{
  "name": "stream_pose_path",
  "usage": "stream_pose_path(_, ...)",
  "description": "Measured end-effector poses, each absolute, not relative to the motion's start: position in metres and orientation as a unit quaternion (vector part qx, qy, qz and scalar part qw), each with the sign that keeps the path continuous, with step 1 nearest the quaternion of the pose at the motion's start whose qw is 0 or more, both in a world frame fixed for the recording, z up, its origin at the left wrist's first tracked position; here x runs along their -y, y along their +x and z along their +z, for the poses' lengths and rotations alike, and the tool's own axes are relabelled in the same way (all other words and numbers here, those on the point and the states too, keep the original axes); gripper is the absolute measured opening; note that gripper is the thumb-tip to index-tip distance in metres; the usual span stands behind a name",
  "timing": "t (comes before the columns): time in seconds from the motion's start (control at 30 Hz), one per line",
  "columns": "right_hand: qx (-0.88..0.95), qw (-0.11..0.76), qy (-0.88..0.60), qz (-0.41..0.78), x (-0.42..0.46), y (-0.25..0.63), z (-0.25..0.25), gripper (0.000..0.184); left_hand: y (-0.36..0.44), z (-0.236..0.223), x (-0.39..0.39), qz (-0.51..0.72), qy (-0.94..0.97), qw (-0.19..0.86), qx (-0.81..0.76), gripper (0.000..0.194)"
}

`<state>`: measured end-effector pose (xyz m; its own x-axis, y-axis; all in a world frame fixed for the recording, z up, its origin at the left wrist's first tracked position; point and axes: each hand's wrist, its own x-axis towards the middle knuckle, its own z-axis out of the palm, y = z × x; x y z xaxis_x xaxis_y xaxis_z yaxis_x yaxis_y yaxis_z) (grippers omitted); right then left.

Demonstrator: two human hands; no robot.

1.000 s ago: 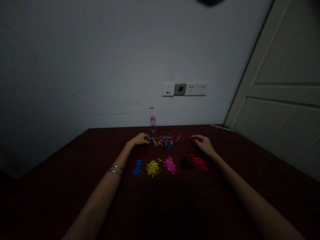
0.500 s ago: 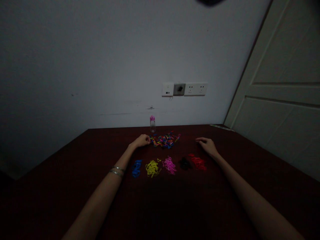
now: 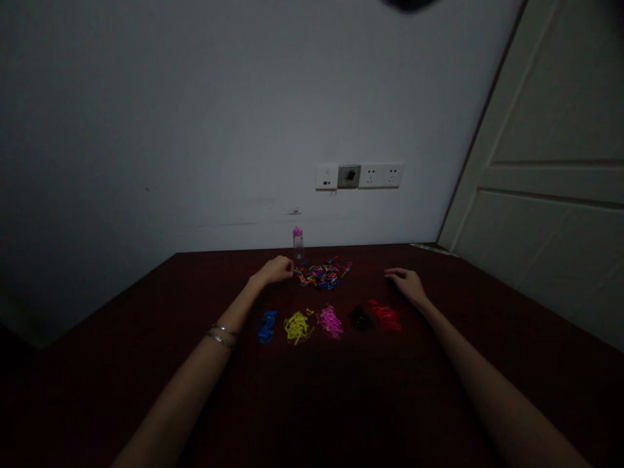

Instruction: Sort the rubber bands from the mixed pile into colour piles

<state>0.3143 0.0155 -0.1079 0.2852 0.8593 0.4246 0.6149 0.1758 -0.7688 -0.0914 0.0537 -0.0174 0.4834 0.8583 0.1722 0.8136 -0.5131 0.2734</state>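
Note:
A mixed heap of small coloured rubber bands [image 3: 324, 275] lies on the dark red-brown table. At its left edge is my left hand [image 3: 279, 269], fingers curled and pressed together; whatever they hold is too small to make out. My right hand [image 3: 405, 283] lies to the right of the heap, apart from it, fingers stretched out and holding nothing. Nearer to me, sorted piles run in a row: blue bands [image 3: 266, 327], yellow bands [image 3: 297, 327], pink bands [image 3: 331, 322], black bands [image 3: 360, 318] and red bands [image 3: 387, 316].
Behind the heap stands a clear bottle [image 3: 298, 244] with a pink top, close to the wall. Wall sockets [image 3: 359, 176] sit above the table's back edge. On the right is a pale panelled door [image 3: 550, 175]. The light is dim.
My right hand has drawn back slightly to the right, away from the heap. My left hand stays at the heap's left edge, its fingers a little more curled. The piles look the same.

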Motion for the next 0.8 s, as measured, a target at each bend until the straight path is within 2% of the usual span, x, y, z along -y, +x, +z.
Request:
stream_pose_path(0.33,0.594,0.448,-0.656,0.128,-0.016,0.309,-0.105,0.025,-0.123,0.008,-0.019,0.112,0.876,0.185,-0.432,0.016)
stream_pose_path(0.53,0.602,0.427,-0.666,0.112,-0.014,0.305,-0.102,0.024,-0.143,0.000,0.001,0.070,0.866,0.244,-0.432,0.015)
stream_pose_path(0.8,0.602,0.413,-0.675,0.109,-0.012,0.304,-0.101,0.024,-0.148,-0.012,0.007,0.018,0.877,0.256,-0.406,0.014)
